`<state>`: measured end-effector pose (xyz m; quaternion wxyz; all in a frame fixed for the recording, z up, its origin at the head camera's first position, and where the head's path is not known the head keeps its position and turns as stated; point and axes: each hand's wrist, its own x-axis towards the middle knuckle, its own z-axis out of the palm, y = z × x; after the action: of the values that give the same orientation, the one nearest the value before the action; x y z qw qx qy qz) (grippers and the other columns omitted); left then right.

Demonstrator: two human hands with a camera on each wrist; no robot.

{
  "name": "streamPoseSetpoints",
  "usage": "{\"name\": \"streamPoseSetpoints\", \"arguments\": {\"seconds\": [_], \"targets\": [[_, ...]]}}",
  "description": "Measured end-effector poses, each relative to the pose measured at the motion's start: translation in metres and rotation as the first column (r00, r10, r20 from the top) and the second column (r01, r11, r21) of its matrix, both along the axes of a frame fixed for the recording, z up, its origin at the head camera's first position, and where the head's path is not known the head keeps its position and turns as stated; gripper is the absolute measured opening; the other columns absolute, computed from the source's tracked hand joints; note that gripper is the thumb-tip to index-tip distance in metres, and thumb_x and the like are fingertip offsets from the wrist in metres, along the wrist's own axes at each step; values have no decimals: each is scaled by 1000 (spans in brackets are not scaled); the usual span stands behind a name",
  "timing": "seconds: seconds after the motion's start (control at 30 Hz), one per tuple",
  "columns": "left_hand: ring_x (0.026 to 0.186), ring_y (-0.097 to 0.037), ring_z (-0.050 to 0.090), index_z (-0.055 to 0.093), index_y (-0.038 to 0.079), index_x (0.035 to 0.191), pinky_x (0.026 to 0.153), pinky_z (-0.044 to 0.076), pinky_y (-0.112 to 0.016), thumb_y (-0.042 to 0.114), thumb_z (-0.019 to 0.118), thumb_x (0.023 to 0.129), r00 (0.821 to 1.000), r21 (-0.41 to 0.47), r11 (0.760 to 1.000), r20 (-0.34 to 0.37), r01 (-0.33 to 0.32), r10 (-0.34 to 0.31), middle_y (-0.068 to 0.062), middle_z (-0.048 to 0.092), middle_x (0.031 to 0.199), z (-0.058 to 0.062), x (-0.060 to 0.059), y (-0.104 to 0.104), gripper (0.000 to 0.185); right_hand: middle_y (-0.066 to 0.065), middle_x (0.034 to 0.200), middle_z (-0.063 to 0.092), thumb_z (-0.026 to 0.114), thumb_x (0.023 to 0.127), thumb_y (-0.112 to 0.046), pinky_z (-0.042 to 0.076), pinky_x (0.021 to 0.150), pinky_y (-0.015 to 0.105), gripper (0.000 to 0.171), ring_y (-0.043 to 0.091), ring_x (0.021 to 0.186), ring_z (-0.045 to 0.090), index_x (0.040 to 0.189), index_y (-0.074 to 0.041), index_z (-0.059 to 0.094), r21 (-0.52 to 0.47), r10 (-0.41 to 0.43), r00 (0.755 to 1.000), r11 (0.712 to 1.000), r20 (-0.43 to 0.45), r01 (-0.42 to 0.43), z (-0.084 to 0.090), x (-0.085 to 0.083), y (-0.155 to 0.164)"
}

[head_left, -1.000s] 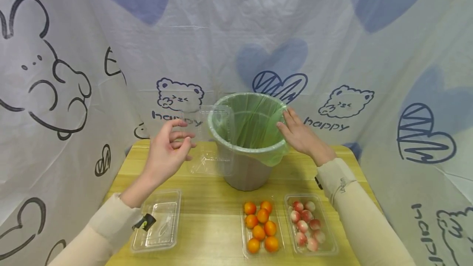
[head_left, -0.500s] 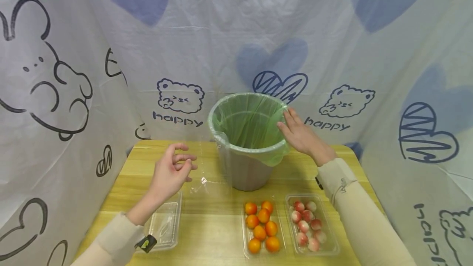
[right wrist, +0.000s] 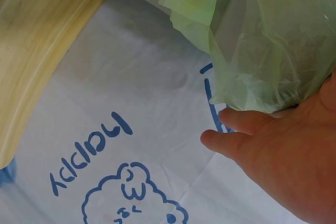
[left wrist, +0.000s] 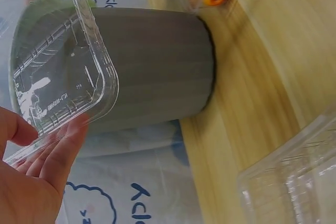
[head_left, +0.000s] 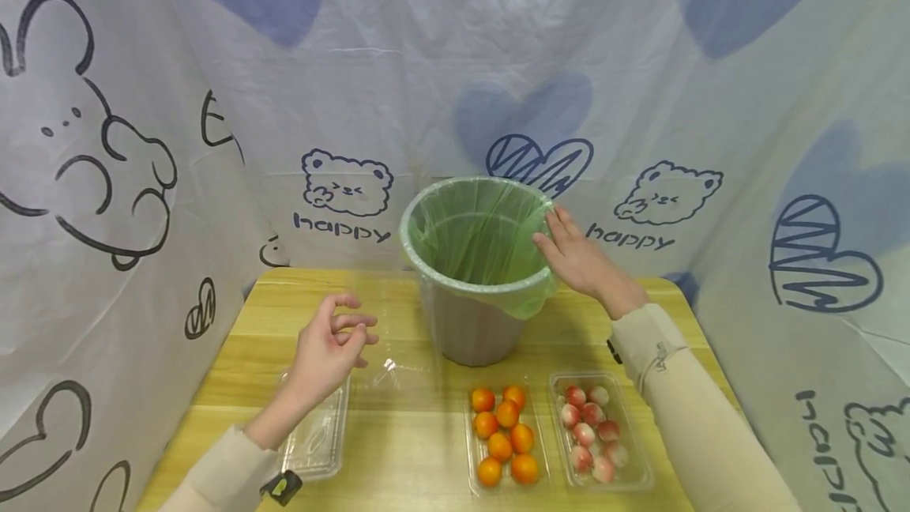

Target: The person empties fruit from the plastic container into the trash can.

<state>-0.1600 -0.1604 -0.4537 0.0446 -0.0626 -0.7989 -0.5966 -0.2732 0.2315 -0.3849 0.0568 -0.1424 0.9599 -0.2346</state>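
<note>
A person's left hand (head_left: 329, 350) pinches a clear plastic lid (left wrist: 60, 80) by one short end, its length reaching toward the gray bin (head_left: 472, 322) just right of it, while the right hand (head_left: 579, 263) rests flat-fingered against the bin's green liner (head_left: 476, 231).

Grey bin (head_left: 469, 330) with a pale green liner (head_left: 472, 231), sitting on a yellow wood-grain table (head_left: 398, 433). At 6 o'clock from it, orange tomatoes (head_left: 503, 433); pink-and-white ones (head_left: 590, 433) beside them. White backdrop (head_left: 398, 62) has navy bears and blue hearts.
</note>
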Motion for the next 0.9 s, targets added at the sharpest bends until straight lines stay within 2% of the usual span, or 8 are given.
{"name": "streamPoseSetpoints", "arguments": {"seconds": [0.33,0.53,0.77,0.9], "targets": [[77,-9,75,49,4,128,56,66,-39,-9,55,95,999,-23,1000,53,-8,9,-27,75,114,-29,5,-1,36,12,177,-15,19,113,-51,10,134,61,75,42,164,-1,169,-4,0,-11,-4,1000,1000,9,4,0,0,1],[73,-9,74,51,3,129,55,66,-42,-10,57,95,997,-49,999,71,15,-11,-27,75,111,-49,9,1,37,12,177,-15,18,113,-52,9,134,61,76,43,164,-1,168,-4,-1,-6,-7,1000,1000,12,7,-2,-1,2],[73,-14,74,50,4,131,53,65,-39,-9,57,97,986,-44,997,158,59,-52,-24,74,111,-72,15,3,37,12,177,-15,18,113,-52,10,134,61,75,44,163,0,169,-4,0,-12,-2,1000,1000,15,2,-2,-1,2],[72,-15,72,51,4,133,52,64,-40,-9,58,97,980,-41,998,196,48,-39,-21,75,108,-81,17,6,40,11,177,-16,18,113,-53,11,133,62,75,45,163,1,169,-5,0,-13,-1,1000,1000,17,1,-2,-1,2]]}}
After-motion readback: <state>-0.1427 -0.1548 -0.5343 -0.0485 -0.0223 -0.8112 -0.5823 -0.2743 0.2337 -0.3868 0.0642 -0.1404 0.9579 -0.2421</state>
